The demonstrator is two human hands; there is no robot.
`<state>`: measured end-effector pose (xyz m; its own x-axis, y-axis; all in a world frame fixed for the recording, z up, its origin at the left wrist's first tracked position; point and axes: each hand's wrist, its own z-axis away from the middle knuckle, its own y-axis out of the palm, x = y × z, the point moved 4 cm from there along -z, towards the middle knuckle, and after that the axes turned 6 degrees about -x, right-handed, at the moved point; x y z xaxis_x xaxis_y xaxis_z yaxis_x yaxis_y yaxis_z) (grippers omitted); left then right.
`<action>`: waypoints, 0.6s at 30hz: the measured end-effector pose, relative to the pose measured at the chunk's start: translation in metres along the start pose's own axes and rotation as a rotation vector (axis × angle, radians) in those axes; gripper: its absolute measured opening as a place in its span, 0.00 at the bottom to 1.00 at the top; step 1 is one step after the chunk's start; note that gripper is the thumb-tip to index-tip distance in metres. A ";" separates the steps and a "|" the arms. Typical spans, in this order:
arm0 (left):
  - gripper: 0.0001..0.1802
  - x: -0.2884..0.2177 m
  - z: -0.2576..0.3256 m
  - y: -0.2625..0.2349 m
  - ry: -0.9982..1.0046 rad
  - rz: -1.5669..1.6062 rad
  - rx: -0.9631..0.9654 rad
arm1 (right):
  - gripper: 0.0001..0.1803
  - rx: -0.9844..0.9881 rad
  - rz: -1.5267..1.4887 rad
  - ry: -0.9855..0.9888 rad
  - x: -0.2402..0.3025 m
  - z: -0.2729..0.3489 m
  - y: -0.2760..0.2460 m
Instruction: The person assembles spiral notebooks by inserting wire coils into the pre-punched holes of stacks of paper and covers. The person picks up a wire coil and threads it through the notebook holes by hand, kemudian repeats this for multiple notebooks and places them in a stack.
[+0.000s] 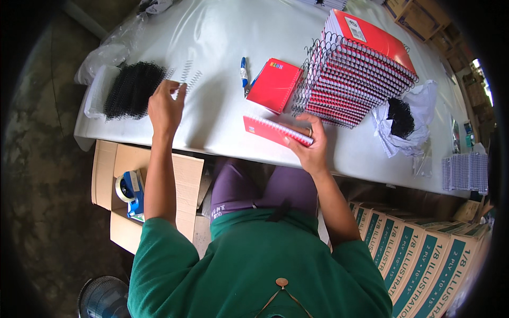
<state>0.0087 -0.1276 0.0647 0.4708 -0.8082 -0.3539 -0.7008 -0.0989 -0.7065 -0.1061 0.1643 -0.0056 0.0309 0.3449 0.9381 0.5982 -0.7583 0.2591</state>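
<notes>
White surface [228, 114]: left hand [164, 108] pinches a wire binding coil [183, 74] upper left; right hand [310, 146] grips a red notebook [275, 131] at centre.

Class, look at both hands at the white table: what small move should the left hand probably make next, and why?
Probably draw one loose wire coil across to the red notebook. The left hand is pinching at the coils beside the black coil pile, while the right hand steadies the notebook, whose edge shows no coil yet.
</notes>
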 end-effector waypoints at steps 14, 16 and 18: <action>0.20 -0.059 0.061 0.013 -0.107 0.702 0.748 | 0.16 0.173 0.255 -0.054 -0.005 -0.004 0.004; 0.22 -0.056 0.060 0.018 -0.163 0.695 0.753 | 0.16 0.174 0.249 -0.041 -0.006 -0.003 0.004; 0.23 -0.057 0.058 0.021 -0.203 0.632 0.843 | 0.16 0.185 0.279 -0.029 -0.003 -0.003 0.005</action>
<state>-0.0014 -0.0503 0.0347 0.2870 -0.4529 -0.8441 -0.2888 0.7993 -0.5271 -0.1054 0.1575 -0.0065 0.2352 0.1560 0.9593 0.6987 -0.7132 -0.0553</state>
